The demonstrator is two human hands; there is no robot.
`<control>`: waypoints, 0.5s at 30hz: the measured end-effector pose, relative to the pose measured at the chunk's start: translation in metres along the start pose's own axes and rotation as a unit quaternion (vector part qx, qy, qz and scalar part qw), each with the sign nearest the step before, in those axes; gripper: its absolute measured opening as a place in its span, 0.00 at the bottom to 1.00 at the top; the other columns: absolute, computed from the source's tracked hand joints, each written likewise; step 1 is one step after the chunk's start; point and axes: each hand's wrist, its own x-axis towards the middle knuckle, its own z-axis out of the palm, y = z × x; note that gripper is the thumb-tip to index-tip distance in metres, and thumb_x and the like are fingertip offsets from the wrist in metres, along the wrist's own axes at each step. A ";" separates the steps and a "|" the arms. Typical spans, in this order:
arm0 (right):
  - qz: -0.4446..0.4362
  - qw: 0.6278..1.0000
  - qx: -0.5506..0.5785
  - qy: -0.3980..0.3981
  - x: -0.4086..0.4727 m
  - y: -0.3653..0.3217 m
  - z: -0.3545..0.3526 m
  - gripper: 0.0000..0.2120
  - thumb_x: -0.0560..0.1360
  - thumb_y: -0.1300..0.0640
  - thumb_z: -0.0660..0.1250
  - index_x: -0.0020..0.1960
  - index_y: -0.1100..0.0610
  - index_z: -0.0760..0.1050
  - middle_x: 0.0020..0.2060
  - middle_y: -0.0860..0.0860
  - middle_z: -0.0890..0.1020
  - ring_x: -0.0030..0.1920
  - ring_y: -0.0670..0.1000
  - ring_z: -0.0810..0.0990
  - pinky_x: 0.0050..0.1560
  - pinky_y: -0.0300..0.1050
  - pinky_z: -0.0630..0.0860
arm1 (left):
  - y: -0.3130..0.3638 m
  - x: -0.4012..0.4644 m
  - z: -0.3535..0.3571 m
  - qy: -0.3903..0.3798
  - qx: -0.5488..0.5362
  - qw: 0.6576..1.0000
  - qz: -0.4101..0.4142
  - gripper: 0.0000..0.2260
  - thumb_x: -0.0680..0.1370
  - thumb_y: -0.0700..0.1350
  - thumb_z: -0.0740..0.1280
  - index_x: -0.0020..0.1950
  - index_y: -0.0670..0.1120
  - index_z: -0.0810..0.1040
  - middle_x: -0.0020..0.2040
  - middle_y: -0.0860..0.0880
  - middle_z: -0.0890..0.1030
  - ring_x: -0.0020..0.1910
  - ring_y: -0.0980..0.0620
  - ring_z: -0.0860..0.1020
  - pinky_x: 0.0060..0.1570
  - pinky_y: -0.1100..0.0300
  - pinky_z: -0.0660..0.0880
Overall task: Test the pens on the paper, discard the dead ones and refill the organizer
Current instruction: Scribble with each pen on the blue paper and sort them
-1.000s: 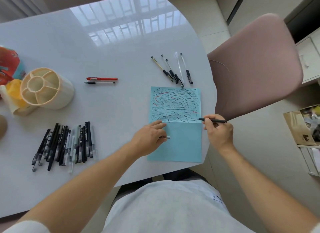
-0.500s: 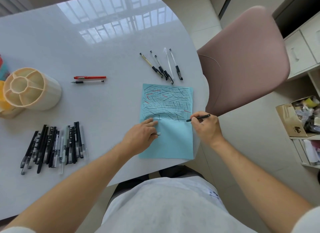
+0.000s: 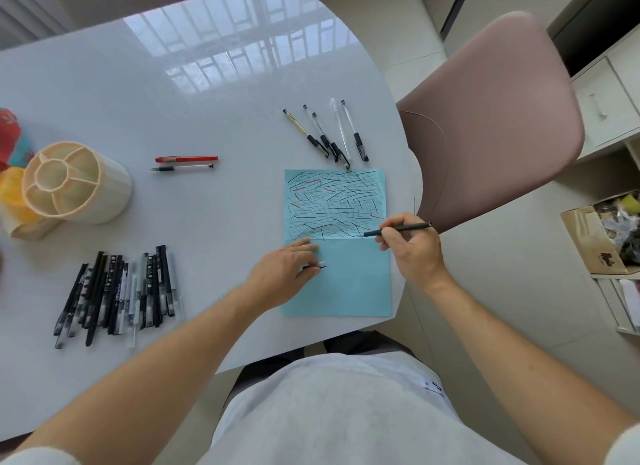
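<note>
A light blue paper [image 3: 353, 284], its upper half covered in black and red strokes, lies near the table's right edge. My right hand [image 3: 412, 251] grips a black pen [image 3: 408, 228] with its tip on the paper's right side, at the lower end of the scribbles. My left hand [image 3: 285, 274] presses the paper's left edge and holds a small pen cap [image 3: 320, 265] under its fingers. A cream round organizer [image 3: 74, 184] with several compartments stands at the left. A pile of several black and white pens [image 3: 117, 293] lies in front of it.
Several pens [image 3: 329, 135] lie beyond the paper. A red pen [image 3: 187, 159] and a thin black one [image 3: 181, 168] lie mid-table. A pink chair [image 3: 491, 118] stands at the right of the white table [image 3: 207, 84]. An open cardboard box [image 3: 602, 236] sits at far right.
My right hand has brought the black pen leftward and lowered its tip onto the paper's right side. My left hand has stayed on the paper.
</note>
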 end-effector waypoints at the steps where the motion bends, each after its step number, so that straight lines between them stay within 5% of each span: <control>1: 0.008 0.999 0.029 -0.025 -0.004 -0.003 0.004 0.03 0.73 0.58 0.68 0.43 0.53 0.80 0.34 0.52 0.85 0.37 0.53 0.86 0.40 0.46 0.82 | 0.001 -0.002 -0.001 0.015 -0.006 1.000 -0.003 0.05 0.80 0.52 0.66 0.49 0.53 0.81 0.68 0.57 0.77 0.73 0.60 0.66 0.63 0.60 0.71; 5: 0.039 0.990 0.083 -0.109 -0.019 -0.011 0.022 0.03 0.74 0.59 0.69 0.45 0.58 0.79 0.35 0.56 0.85 0.38 0.57 0.86 0.44 0.54 0.84 | 0.004 -0.011 -0.004 0.056 -0.019 0.998 -0.012 0.05 0.80 0.53 0.66 0.51 0.54 0.81 0.66 0.57 0.79 0.68 0.59 0.73 0.63 0.60 0.72; 10: 0.060 0.981 0.117 -0.143 -0.026 -0.021 0.043 0.04 0.74 0.59 0.69 0.47 0.60 0.78 0.36 0.55 0.85 0.41 0.56 0.87 0.44 0.50 0.85 | 0.011 -0.020 -0.013 0.080 -0.042 0.996 -0.005 0.06 0.80 0.52 0.68 0.52 0.53 0.82 0.59 0.57 0.82 0.57 0.56 0.80 0.54 0.58 0.77; 15: 0.093 0.971 0.126 -0.179 -0.032 -0.026 0.063 0.02 0.80 0.66 0.68 0.50 0.63 0.78 0.39 0.60 0.86 0.41 0.56 0.87 0.45 0.48 0.85 | 0.013 -0.028 -0.024 0.072 -0.043 0.996 -0.022 0.06 0.80 0.50 0.65 0.49 0.51 0.81 0.39 0.54 0.81 0.38 0.51 0.76 0.39 0.54 0.74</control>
